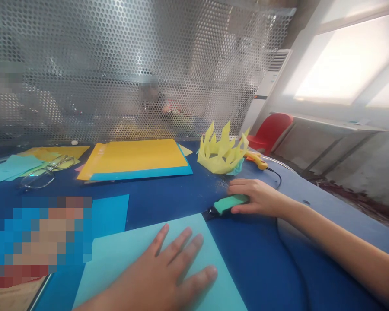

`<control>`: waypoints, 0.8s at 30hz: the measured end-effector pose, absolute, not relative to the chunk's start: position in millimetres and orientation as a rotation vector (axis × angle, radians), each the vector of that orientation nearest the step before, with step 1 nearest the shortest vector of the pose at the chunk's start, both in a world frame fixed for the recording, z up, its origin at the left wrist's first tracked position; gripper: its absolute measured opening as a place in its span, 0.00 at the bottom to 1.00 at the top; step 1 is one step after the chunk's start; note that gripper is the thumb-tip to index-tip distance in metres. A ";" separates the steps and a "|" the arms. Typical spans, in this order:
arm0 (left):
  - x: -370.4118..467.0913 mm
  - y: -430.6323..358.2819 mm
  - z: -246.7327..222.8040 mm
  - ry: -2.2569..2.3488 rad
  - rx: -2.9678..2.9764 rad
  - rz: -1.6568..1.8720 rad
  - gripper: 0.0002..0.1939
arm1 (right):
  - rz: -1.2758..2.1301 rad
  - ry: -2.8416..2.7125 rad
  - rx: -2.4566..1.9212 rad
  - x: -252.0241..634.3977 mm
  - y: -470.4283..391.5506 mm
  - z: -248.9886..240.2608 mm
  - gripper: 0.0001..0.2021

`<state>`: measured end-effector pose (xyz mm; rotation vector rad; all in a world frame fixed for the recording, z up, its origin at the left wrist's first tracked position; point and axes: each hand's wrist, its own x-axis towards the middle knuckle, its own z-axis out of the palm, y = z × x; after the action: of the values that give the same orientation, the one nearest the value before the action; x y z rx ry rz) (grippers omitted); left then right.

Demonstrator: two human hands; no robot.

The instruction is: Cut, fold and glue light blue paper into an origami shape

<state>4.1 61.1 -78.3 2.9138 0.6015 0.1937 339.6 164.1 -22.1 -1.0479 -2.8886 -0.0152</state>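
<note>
A light turquoise sheet of paper (116, 255) lies on the blue table (168, 196) at the bottom centre. Flat on it rests my left hand (178, 259), fingers spread, holding nothing. To the right, my right hand (253, 196) is wrapped round a small green object (228, 204) with a dark end, near the sheet's top right corner. Its fingers are curled over the far side. Beyond that hand stands a yellow paper crown (222, 151) with pointed leaf shapes.
Yellow and blue sheets (136, 157) are stacked at the back. Glasses (40, 177) lie by loose papers at the left. An orange-yellow tool (258, 160) with a black cable sits beyond my right hand. A perforated metal screen (116, 65) rises behind.
</note>
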 end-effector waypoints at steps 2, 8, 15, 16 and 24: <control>4.9 60.9 -78.8 0.589 2.928 0.191 0.28 | -0.007 -2.888 -1.064 340.6 164.5 -22.3 0.14; 4.7 60.2 -82.0 0.605 2.960 0.213 0.29 | -0.061 -2.797 -1.196 354.4 169.0 -20.0 0.13; 4.9 62.6 -85.3 0.600 2.948 0.229 0.28 | -0.030 -2.814 -1.153 354.7 169.8 -22.1 0.15; 5.1 63.3 -84.6 0.611 2.929 0.223 0.30 | -0.027 -2.800 -1.159 354.8 170.4 -22.2 0.15; 4.8 64.4 -76.5 0.645 2.814 0.131 0.33 | 0.055 -2.755 -1.200 366.7 174.2 -23.2 0.13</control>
<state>4.8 64.4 -76.5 2.8140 0.6455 0.1310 366.7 174.2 -23.2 -1.1996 -2.7551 0.0549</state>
